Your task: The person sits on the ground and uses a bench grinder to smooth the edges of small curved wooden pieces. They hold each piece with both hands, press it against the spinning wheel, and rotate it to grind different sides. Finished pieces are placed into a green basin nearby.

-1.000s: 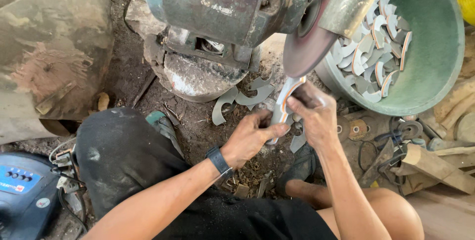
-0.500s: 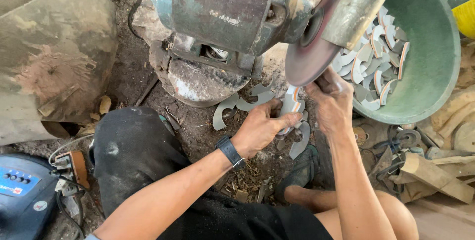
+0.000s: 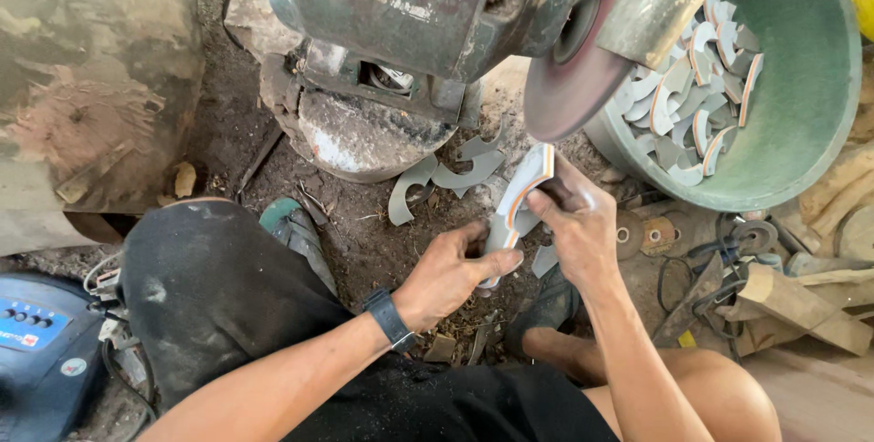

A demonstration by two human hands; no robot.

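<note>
Hands (image 3: 510,251) gripping curved blade (image 3: 521,205), long axis probably toward grinding wheel (image 3: 578,60)

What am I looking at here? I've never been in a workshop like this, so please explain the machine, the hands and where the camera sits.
The picture comes from a camera worn on the person's head, looking down at their own arms and knees. At the top is an old greenish grinding machine with a round reddish grinding wheel on its side. The left hand, with a dark wristband, and the right hand together hold a small stack of curved flat metal pieces just below the wheel; whether it touches the wheel I cannot tell. On the dirt floor a few more curved pieces lie near the machine's base. At upper right a green tub holds many like them. At lower left sits a blue box with buttons.
</note>
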